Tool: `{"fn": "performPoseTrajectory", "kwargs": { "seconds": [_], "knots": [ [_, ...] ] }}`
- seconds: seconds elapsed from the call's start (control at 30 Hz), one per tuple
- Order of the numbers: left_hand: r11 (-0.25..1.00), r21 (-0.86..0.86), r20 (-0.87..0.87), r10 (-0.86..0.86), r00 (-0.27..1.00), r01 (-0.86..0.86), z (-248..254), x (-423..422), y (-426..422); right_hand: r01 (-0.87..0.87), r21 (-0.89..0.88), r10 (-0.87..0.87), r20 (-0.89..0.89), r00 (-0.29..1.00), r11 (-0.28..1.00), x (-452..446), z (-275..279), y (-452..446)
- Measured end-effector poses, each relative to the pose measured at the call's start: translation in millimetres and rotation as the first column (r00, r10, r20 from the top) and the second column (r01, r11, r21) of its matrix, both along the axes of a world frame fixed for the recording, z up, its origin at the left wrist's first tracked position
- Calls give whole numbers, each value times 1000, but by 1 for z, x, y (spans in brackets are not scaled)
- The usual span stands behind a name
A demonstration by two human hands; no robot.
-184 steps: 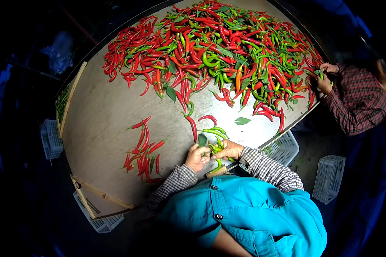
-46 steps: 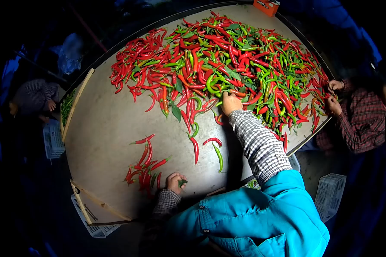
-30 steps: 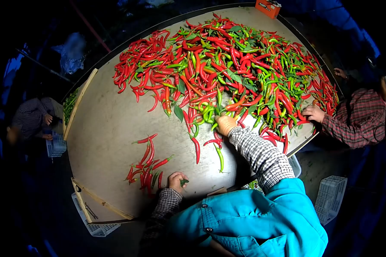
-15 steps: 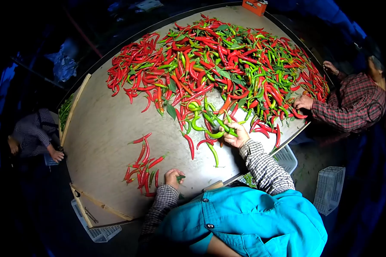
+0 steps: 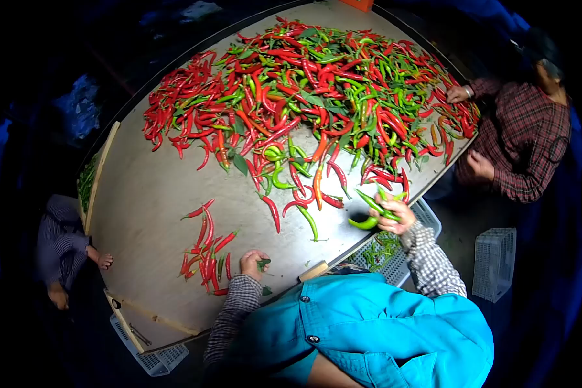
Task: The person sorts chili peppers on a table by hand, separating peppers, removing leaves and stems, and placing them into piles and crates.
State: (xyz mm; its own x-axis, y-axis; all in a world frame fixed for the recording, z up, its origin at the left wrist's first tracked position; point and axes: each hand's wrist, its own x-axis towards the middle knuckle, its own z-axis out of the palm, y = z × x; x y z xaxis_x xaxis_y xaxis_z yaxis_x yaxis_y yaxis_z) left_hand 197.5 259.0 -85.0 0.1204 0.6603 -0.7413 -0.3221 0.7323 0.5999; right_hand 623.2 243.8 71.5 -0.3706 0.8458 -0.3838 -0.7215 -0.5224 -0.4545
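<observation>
My right hand [image 5: 401,218] is closed around several green chili peppers [image 5: 365,224], above the table's near right edge and a white crate. Low over the tabletop, my left hand [image 5: 252,264] is closed with a small dark green leaf [image 5: 263,264] at its fingertips. Just left of it lies a small group of mostly red chilies [image 5: 208,258]. A big heap of red and green chilies [image 5: 304,84] mixed with leaves covers the far part of the table [image 5: 142,213]. A few chilies lie loose at the heap's near side, one green chili [image 5: 308,223] among them.
Below the near edge stands a white crate [image 5: 427,216] with green chilies inside. Another crate [image 5: 495,265] is on the floor at right, one more [image 5: 158,362] at lower left. A person in a plaid shirt [image 5: 530,139] works at right; another person [image 5: 61,242] is at left.
My right hand has moved right, away from the heap, carrying green chilies to the table edge. My left hand has barely moved. The plaid-shirted person has drawn one hand back from the chilies.
</observation>
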Motion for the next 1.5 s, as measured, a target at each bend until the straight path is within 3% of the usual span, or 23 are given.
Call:
{"fn": "performPoseTrajectory", "kwargs": {
  "seconds": [0.13,0.23,0.3,0.37,0.4,0.43,0.5,0.53,0.6,0.63,0.67,0.73,0.8,0.83,0.97,1.13,1.27,1.3,1.37,1.4,1.43,1.47,1.5],
  "knots": [
    [1000,-26,-27,12,1000,-13,0,1,2,71,-132,-24,327,945,989,44,14,-80],
    [1000,-29,-9,3,1000,-4,-2,0,3,204,-295,42,655,755,933,55,-15,-119],
    [1000,-27,2,-6,1000,6,-3,1,4,192,-362,171,761,625,912,73,-63,-139],
    [999,-49,-1,5,1000,-5,-2,1,4,221,-423,208,756,620,879,78,-84,-148],
    [999,-49,-1,-3,1000,3,-1,1,4,154,-389,278,835,474,908,90,-100,-151],
    [999,-31,-5,-14,1000,14,-1,1,4,158,-388,274,835,476,908,112,-138,-161],
    [1000,-11,-9,-28,1000,28,-1,1,5,195,-100,105,994,-15,976,149,-208,-179],
    [999,-10,-29,-32,999,32,-2,1,4,198,-100,105,994,-14,975,150,-201,-171],
    [999,-8,-47,-36,998,35,-2,2,4,406,47,-64,998,28,913,159,-181,-137],
    [999,-17,-56,-30,998,30,0,3,5,459,341,-248,935,-253,820,137,-146,-111],
    [999,-26,-66,-23,998,22,0,3,5,429,458,-356,886,-298,779,115,-101,-84],
    [999,-34,-65,-18,998,16,2,3,4,67,591,-483,715,-506,804,100,-66,-40],
    [999,-38,-63,-17,998,15,2,5,6,-145,494,-469,634,-615,858,95,-65,-1],
    [999,-38,-59,-21,998,19,1,4,5,-122,317,-316,689,-652,941,86,-62,14],
    [999,-26,-63,-32,997,31,-1,3,5,35,-184,159,716,-680,982,57,-57,46],
    [999,-40,-80,-17,997,14,1,5,6,-190,-166,56,875,-480,968,12,-83,28],
    [999,-35,-88,-25,996,22,-1,4,7,-463,-211,19,922,-386,861,-19,-56,10],
    [999,-36,-89,-24,996,21,-1,4,8,-510,-116,-43,956,-290,853,-13,-62,9],
    [999,-45,-65,-25,998,22,0,5,9,-371,-47,64,997,34,927,13,-68,21],
    [999,-47,-66,-26,998,23,1,5,9,-183,66,-88,990,-113,981,24,-64,30],
    [999,-47,-75,-29,997,25,1,6,9,-126,307,-332,862,-382,943,42,-78,38],
    [999,-46,-86,-31,996,27,2,5,10,-132,453,-453,737,-501,882,61,-84,49],
    [999,-43,-90,-29,995,25,1,4,11,-124,432,-430,742,-513,893,77,-85,59]
  ]
}}
